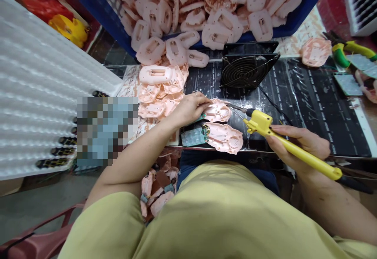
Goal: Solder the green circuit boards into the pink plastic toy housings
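My right hand (297,145) is wrapped around a yellow soldering iron (303,155) with a solder feed at its front. Its metal tip reaches the right part of a pink plastic shell (219,110). At that shell's left end, my left hand (193,107) is closed with its fingertips on the edge; what lies under the fingers is hidden. A green circuit board shows partly beneath this hand. Closer to me lies a second pink shell (225,137), inner side up, joined by thin wires to a circuit board (193,135).
A blue crate (297,31) full of pink shells stands behind, with more shells (156,74) piled left. A black fan (246,70) sits mid-bench. Green-yellow pliers (341,54) are at right. White corrugated racks (44,86) rise at left.
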`<state>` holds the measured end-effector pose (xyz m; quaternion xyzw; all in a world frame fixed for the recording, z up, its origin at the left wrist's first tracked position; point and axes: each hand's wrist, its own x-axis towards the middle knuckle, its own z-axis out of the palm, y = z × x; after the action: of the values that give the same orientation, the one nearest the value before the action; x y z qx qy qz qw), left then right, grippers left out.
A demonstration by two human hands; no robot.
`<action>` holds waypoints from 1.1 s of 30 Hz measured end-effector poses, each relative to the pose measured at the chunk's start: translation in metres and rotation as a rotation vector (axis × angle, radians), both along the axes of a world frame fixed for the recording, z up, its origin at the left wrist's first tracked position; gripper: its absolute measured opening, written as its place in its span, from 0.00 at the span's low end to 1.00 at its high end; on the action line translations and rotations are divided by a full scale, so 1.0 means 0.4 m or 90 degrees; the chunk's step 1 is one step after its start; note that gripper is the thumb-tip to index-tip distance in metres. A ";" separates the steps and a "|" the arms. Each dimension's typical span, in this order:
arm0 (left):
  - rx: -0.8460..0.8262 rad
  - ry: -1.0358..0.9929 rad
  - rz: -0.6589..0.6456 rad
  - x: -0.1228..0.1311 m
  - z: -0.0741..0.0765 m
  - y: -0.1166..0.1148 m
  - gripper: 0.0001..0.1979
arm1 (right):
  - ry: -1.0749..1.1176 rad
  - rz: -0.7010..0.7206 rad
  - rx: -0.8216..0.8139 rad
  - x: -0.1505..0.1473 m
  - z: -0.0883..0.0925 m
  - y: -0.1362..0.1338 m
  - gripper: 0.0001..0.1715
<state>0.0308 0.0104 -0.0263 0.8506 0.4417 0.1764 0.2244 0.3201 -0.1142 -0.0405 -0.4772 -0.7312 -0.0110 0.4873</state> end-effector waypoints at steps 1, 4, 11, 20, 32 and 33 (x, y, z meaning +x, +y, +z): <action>-0.016 -0.019 0.009 0.001 -0.001 0.000 0.11 | -0.003 -0.005 -0.005 -0.001 -0.002 -0.001 0.11; -0.064 -0.079 0.047 0.006 -0.002 -0.004 0.09 | 0.016 -0.001 -0.045 0.002 -0.018 -0.008 0.22; -0.004 0.044 -0.012 0.011 0.017 -0.015 0.05 | 0.027 0.025 -0.068 0.026 -0.043 -0.019 0.38; -0.005 0.155 -0.054 0.027 0.042 -0.019 0.05 | -0.066 0.165 0.044 -0.014 0.002 0.003 0.21; 0.003 0.212 -0.042 0.037 0.046 -0.018 0.07 | -0.065 0.274 0.039 -0.030 0.015 0.026 0.14; 0.000 0.210 -0.043 0.036 0.046 -0.018 0.07 | -0.058 0.274 0.046 -0.028 0.020 0.024 0.13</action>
<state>0.0453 0.0033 -0.0080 0.8822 0.4440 0.0266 0.1546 0.3090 -0.1044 -0.0326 -0.2912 -0.8368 0.0456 0.4613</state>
